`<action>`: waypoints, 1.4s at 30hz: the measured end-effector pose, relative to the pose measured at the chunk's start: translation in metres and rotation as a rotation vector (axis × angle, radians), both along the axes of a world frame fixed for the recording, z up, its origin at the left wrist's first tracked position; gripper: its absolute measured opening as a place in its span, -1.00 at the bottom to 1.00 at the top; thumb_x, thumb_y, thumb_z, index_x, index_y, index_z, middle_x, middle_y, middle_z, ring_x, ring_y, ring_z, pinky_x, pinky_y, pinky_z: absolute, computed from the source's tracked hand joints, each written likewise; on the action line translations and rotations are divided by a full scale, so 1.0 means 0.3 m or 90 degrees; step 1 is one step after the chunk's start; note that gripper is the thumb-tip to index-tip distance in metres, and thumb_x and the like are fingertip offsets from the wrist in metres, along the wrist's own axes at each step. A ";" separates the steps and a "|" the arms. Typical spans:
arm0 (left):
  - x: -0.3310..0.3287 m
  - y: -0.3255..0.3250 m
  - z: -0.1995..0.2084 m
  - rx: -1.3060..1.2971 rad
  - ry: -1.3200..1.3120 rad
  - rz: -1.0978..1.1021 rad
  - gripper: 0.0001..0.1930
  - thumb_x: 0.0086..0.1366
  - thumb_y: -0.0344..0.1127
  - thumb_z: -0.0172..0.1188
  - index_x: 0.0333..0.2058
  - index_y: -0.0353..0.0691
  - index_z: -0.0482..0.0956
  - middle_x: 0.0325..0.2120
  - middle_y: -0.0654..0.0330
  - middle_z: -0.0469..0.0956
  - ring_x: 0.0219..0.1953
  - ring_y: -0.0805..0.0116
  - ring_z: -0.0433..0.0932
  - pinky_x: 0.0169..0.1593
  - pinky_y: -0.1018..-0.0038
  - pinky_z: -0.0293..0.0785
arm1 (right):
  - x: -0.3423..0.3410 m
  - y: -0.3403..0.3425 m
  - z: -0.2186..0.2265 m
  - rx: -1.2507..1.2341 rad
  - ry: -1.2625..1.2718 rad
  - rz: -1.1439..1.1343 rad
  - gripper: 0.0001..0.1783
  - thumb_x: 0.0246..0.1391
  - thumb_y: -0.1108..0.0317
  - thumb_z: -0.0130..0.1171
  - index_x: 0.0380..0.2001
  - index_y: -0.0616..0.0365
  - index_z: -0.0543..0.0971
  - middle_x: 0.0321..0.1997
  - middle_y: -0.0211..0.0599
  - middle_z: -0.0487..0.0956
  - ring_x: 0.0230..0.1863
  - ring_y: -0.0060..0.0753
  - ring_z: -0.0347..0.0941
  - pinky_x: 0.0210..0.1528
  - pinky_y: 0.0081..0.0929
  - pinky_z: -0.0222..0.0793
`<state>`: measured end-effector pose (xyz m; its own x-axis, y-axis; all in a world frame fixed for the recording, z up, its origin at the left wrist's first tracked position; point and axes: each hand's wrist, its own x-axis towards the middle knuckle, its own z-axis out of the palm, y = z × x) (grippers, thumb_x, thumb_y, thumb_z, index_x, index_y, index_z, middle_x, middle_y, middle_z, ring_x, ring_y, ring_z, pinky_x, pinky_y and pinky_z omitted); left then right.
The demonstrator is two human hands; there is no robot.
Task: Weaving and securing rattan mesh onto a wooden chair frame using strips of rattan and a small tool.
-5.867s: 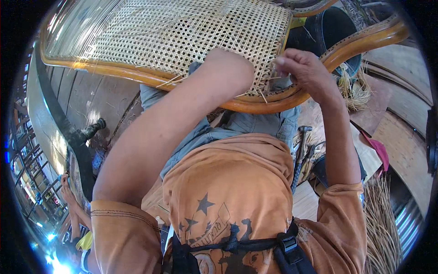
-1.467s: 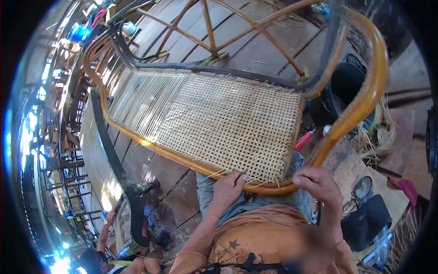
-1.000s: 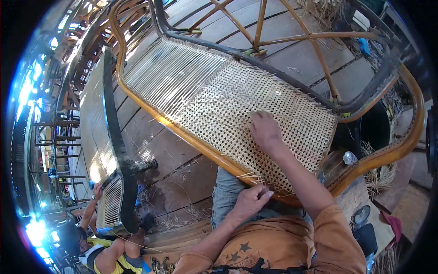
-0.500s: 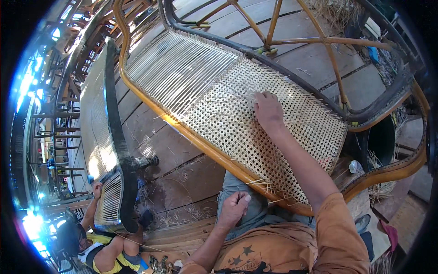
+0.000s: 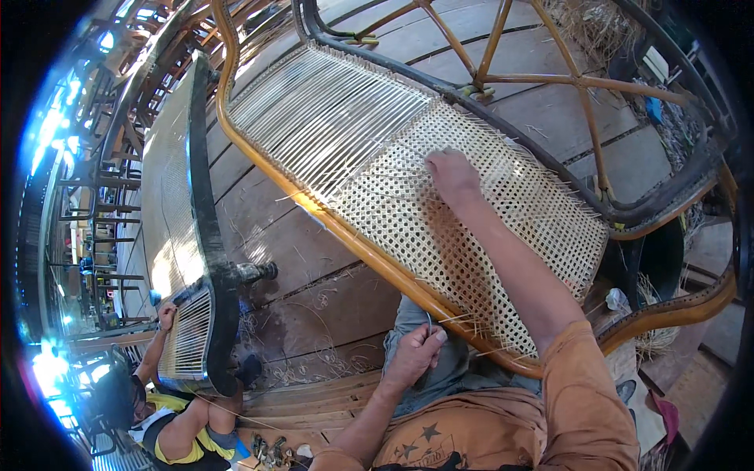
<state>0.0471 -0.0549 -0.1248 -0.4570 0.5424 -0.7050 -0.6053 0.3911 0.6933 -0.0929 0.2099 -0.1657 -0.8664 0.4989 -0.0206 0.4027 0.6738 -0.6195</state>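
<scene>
A long seat or back panel in a brown wooden frame [image 5: 355,235] lies across my lap, leaning away to the upper left. Its nearer half carries open-hole woven cane [image 5: 503,235]; the far part has only parallel cane strands [image 5: 330,110]. Over the woven part, near where the bare strands begin, my right hand [image 5: 454,177] is closed, and its fingertips are too small to show what they pinch. My left hand [image 5: 416,357] is closed in front of my thigh, with a thin, slender tip rising from it beside the frame's near rail.
Left of me, another person [image 5: 184,424] works at a second caned panel in a dark frame [image 5: 206,235]. Brown struts [image 5: 542,78] cross beyond my panel. Cane scraps lie on the plank floor [image 5: 314,298]; a dark bucket [image 5: 660,243] stands at the right.
My right hand has lifted from the weave and its fingers have curled in. My left hand stays closed, slightly higher against the panel. The whole view has shifted a little.
</scene>
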 end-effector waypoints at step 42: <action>-0.054 0.073 0.167 0.006 0.212 -0.086 -0.71 0.24 -0.11 0.07 -0.38 -0.26 0.49 -0.65 0.33 0.42 -0.70 0.61 0.31 -0.62 0.64 0.26 | 0.673 -0.334 0.223 -0.829 0.218 -0.070 -0.91 0.02 0.44 0.14 -0.52 0.16 0.49 -0.51 -0.44 0.52 -0.49 -0.67 0.38 -0.44 -0.70 0.29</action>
